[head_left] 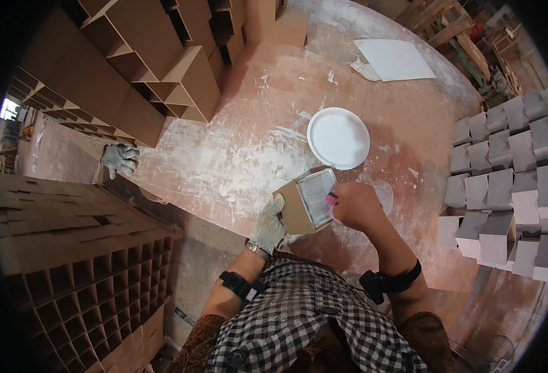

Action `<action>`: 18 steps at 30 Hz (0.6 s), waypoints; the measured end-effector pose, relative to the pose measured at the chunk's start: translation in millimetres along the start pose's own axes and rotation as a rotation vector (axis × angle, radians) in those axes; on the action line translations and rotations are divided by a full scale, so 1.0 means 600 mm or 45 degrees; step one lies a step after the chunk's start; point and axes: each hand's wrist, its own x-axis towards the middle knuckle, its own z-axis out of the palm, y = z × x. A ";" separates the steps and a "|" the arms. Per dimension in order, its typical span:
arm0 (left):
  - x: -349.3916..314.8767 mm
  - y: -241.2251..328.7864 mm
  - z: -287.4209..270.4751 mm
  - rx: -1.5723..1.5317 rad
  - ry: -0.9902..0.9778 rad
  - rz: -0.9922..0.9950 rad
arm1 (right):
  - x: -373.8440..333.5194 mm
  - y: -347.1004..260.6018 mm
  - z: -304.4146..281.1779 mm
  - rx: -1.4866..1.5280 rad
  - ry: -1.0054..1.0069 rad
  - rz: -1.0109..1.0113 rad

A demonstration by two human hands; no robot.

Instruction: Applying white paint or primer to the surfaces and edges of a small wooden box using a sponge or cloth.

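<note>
My left hand [268, 225], in a dirty whitish glove, grips a brown cardboard box [291, 208] by its left side. One face of the box, turned up toward the right, carries a pale, wet-looking whitish panel [317, 198] with a lighter border. My right hand [356, 206] is bare and closed at the right edge of that panel. Something small and pink [332, 200] pokes out of its fingers; most of it is hidden, so its kind does not show. Just beyond the box stands a round white tub [339, 138], whose inside looks white.
Stacked brown cardboard boxes [190, 84] rise at the far left. A carton divided into many cells [93, 273] stands at near left. Rows of grey-white boxes [498, 193] line the right. A spare glove [119, 160] and a white sheet [395, 59] lie on the white-smeared table [236, 155].
</note>
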 end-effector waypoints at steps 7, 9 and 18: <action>0.004 0.010 0.006 0.026 0.005 -0.016 | -0.004 -0.051 0.001 0.114 0.024 -0.143; 0.007 0.009 0.007 0.019 -0.018 -0.025 | -0.004 -0.033 0.003 -0.050 0.019 -0.097; 0.008 -0.004 -0.006 -0.052 -0.017 -0.029 | -0.003 -0.004 0.012 -0.124 0.060 -0.294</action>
